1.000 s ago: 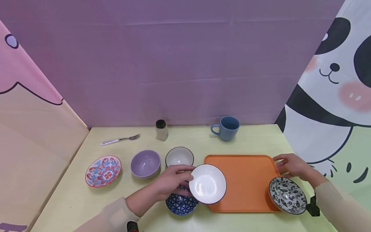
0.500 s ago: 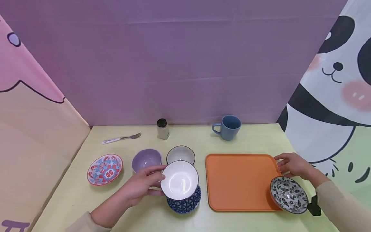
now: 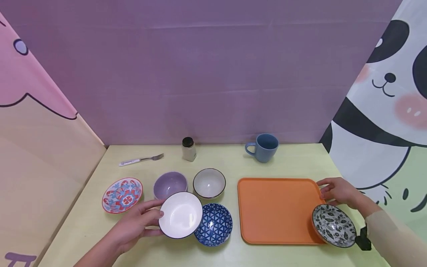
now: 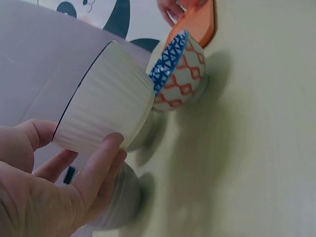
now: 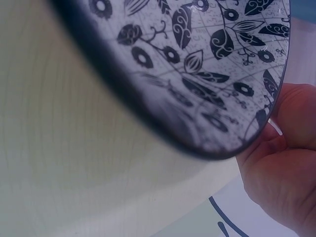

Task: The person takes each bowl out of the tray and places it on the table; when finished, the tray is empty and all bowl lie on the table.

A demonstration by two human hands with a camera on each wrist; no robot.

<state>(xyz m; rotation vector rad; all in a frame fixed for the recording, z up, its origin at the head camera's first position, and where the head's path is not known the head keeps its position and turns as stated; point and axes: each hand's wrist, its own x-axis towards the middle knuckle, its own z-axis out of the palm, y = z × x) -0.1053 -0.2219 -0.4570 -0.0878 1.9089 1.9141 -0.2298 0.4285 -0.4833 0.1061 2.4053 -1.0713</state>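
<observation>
My left hand (image 3: 138, 224) holds a white bowl (image 3: 180, 215) with a thin dark rim, thumb at the rim and fingers along the outside. In the left wrist view the white bowl (image 4: 106, 98) shows a ribbed outer wall and is raised above the table. To its right stands a blue-patterned bowl (image 3: 215, 224), partly overlapped by the held one. My right hand (image 3: 340, 192) grips the right edge of the orange tray (image 3: 277, 211). A black-and-white leaf-patterned bowl (image 3: 334, 225) sits at the tray's front right corner, close below that hand.
Behind the held bowl stand a purple bowl (image 3: 170, 184) and another white bowl (image 3: 209, 183). A red-and-blue patterned dish (image 3: 122, 195) lies at the left. Toward the back are a fork (image 3: 141, 159), a black-capped shaker (image 3: 188, 149) and a blue mug (image 3: 265, 148).
My left hand has carried the white bowl left, from over the tray's left edge past the blue-patterned bowl to in front of the purple one. My right hand has stayed at the tray.
</observation>
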